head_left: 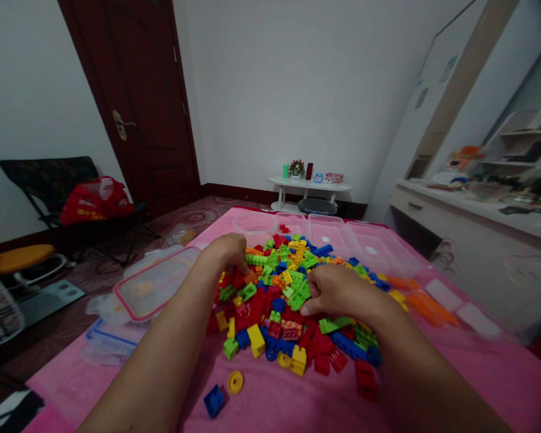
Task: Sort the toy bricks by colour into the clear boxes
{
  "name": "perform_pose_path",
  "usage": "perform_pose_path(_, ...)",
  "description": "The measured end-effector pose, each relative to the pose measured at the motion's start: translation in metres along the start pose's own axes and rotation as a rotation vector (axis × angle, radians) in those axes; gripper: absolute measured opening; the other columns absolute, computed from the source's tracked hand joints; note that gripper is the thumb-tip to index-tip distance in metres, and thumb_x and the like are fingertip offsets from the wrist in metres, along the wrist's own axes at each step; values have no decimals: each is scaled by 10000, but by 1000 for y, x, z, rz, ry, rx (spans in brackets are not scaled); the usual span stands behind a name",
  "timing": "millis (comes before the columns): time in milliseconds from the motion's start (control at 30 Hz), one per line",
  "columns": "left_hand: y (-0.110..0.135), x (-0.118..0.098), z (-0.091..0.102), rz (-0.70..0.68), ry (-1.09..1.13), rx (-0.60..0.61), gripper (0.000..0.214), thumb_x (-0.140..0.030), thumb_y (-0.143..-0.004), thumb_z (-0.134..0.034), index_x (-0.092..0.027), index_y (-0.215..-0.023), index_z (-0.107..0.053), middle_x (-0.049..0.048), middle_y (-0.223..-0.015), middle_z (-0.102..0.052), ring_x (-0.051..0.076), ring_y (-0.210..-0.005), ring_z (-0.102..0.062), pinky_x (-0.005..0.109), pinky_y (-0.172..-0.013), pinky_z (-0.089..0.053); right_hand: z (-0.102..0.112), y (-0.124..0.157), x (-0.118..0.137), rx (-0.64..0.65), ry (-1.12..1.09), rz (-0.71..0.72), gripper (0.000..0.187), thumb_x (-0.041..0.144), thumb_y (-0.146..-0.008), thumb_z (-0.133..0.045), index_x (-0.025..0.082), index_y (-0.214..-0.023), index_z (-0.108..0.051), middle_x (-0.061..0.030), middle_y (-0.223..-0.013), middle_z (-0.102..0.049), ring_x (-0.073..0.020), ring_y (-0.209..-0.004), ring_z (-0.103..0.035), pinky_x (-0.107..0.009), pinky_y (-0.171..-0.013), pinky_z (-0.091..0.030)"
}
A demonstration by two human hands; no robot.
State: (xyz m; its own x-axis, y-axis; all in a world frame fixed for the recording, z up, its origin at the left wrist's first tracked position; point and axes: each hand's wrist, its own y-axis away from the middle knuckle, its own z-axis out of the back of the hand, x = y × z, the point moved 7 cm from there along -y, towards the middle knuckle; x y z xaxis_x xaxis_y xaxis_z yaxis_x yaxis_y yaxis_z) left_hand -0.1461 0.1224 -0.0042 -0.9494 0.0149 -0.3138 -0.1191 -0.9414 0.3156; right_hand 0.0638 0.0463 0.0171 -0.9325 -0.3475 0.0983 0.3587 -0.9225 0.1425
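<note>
Looks like a lived-in room of a home. Has plain white walls (275,78), a dark wooden door (148,108), a folding chair (45,171) with a red bag (94,201), a small white side table (315,184) bearing a potted plant (296,168), a cluttered white dresser (478,252) and toy bricks (288,300) heaped on a pink cloth (297,403).

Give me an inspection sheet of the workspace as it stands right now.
Surface: pink cloth, covering the work area.
Job's things: pile of plastic bricks, mixed colours; clear trays behind it.
Clutter: red-rimmed lid at the left edge; blue brick and yellow wheel loose in front of the pile.
Grippers: left hand on the pile's far left, right hand on its middle, fingers curled into the bricks; grip not discernible.
Cables: nothing seen.
Surroundings: dark door, folding chair, small white table, white dresser at right.
</note>
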Motion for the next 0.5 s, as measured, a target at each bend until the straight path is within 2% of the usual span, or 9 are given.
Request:
perform_pose_path(67,1,-4,0,-8,-1,-15,171,-234,-472,-737,-160,-608,-663,46,-442,-605,184,-469,-581,276,-534,-456,0,-1,5,0,51,-16,314,482,-567,-731,191,-631,-633,-38,-669,-639,-178,-608,-573,-253,-478,-281)
perform_pose_path(167,6,-8,3,-26,-62,-40,187,-194,-485,-703,-162,-667,-677,41,-497,-628,177,-492,-586,258,-524,-443,1,0,9,-1,96,-42,246,395,-563,-748,201,-681,-653,-45,-736,-658,-192,-666,-590,-253,-501,-298)
perform_pose_path(233,9,-11,10,-75,-115,-98,220,-192,-486,-690,-173,-705,-682,42,-571,-657,176,-515,-589,250,-516,-431,0,0,8,10,107,-47,203,336,-565,-742,208,-698,-656,-43,-751,-662,-193,-684,-595,-248,-507,-299)
perform_pose_path(300,11,-19,18,-172,-96,-181,238,-206,-496,-685,-186,-734,-681,37,-655,-680,172,-547,-595,240,-517,-420,0,0,3,7,102,-53,174,314,-569,-730,209,-681,-648,-38,-731,-658,-187,-669,-593,-246,-499,-287)
perform_pose_path(367,14,-31,22,-289,18,-233,236,-206,-534,-660,-189,-768,-676,31,-718,-689,162,-584,-603,224,-521,-412,4,-2,-9,-32,96,-74,160,321,-581,-716,210,-668,-641,-35,-717,-655,-184,-653,-588,-247,-494,-276)
perform_pose_path(500,16,-60,13,-486,181,-217,257,-201,-596,-617,-182,-846,-674,20,-732,-684,141,-598,-598,204,-518,-397,16,-7,-37,-138,83,-149,157,302,-621,-676,229,-758,-654,-34,-802,-664,-180,-677,-585,-247,-512,-287)
